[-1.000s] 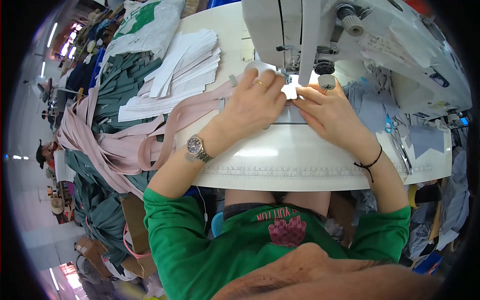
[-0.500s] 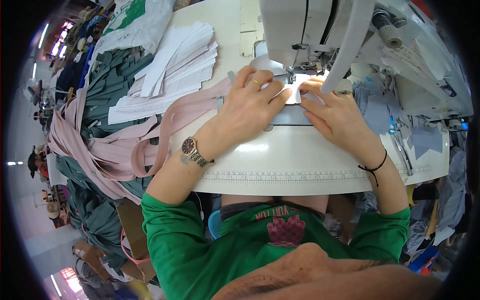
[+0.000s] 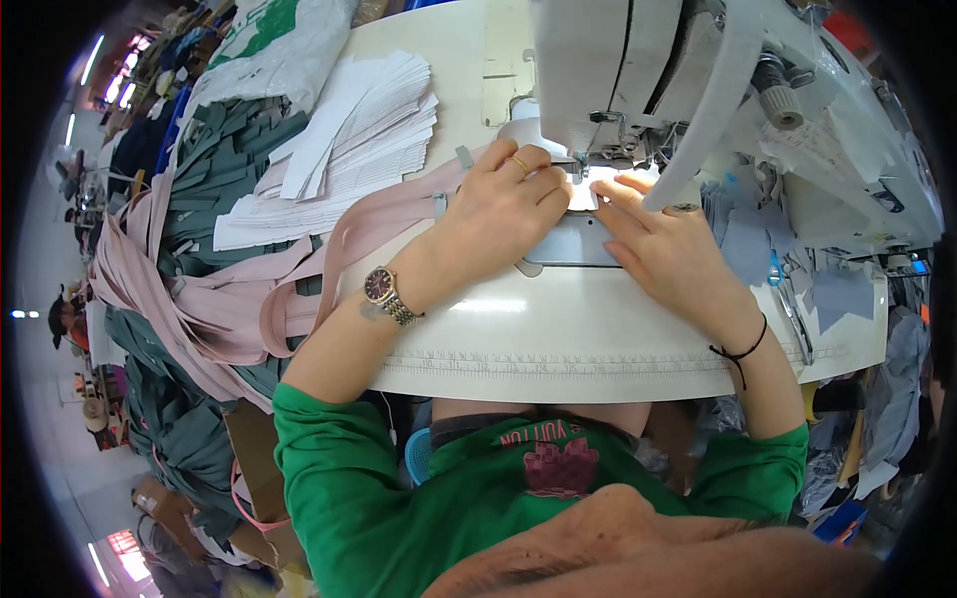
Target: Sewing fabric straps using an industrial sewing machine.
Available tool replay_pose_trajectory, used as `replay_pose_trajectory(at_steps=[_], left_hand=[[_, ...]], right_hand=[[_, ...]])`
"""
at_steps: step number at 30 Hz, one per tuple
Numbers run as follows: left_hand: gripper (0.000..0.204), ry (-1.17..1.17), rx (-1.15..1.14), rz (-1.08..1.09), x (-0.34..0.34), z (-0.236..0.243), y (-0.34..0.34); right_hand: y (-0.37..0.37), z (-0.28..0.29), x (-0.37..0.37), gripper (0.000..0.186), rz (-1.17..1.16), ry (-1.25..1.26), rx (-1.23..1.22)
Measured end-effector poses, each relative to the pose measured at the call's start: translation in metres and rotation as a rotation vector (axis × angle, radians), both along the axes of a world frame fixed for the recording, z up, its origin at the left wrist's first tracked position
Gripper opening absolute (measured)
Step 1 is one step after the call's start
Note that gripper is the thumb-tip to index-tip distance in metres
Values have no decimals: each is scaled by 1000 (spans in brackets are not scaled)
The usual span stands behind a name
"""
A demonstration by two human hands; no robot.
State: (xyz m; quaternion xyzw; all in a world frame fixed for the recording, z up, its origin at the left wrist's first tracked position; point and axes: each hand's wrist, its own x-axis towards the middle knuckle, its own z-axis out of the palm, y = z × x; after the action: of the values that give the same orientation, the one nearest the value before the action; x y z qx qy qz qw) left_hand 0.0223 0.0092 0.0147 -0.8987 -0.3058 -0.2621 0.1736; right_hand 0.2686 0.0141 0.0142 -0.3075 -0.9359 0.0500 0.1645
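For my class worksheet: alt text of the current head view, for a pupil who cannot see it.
A person's left hand and right hand are at a white sewing machine, a brightly lit pale piece between them. Pink strips, stacked white strips and dark green strips lie to the left; scissors lie to the right.

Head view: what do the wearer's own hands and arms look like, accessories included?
Both hands ungloved. Left hand: plain gold-coloured ring; on its wrist, a round dark-dialled watch with metal link band. Right hand: thin black cord bracelet at the wrist, loose end hanging. Green fabric sleeves end around the elbows.
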Motion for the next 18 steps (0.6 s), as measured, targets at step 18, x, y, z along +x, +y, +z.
replay_pose_trajectory(at_steps=[18], left_hand=[[26,87,9,29,-4,3,-5]], right_hand=[[8,2,3,50,58,92,-76]])
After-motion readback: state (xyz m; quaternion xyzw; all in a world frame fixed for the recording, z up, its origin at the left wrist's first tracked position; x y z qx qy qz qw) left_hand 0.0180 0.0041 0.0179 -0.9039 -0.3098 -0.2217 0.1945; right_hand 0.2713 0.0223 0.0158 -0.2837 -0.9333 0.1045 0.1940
